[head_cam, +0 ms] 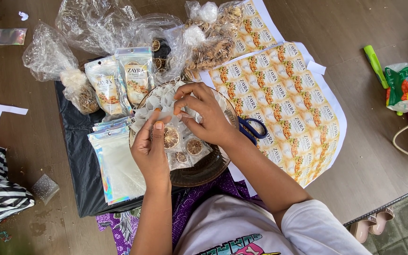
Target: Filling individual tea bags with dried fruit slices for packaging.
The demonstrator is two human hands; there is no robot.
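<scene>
I'm looking straight down at both hands working over a round dark tray [204,172] at the centre of the view. My left hand [151,148] sits at about eight o'clock on the tray, thumb up, pinching a small clear sachet [172,138] with a dried citrus slice inside; the fingers are closed on it. My right hand [206,117] comes in from four o'clock, fingers curled onto the stack of white paper sachets [164,101] fanned across the tray's upper half, fingertips touching the same spot as the left thumb. Whether the right hand truly clamps a sachet or only presses on it, I can't tell.

More filled clear sachets lie at six o'clock on the tray, just beside the left hand. At nine o'clock, a pile of shiny empty pouches [116,165] rests on black plastic sheeting [79,141]. At eleven o'clock stand two filled labelled pouches [121,80], with crumpled clear bags [100,26] behind them. At two to three o'clock, sheets of printed labels [289,104] spread over the wooden floor, and blue-handled scissors [253,130] lie on them, touching the tray's right edge. Far off at two o'clock there's a green marker [375,63].
</scene>
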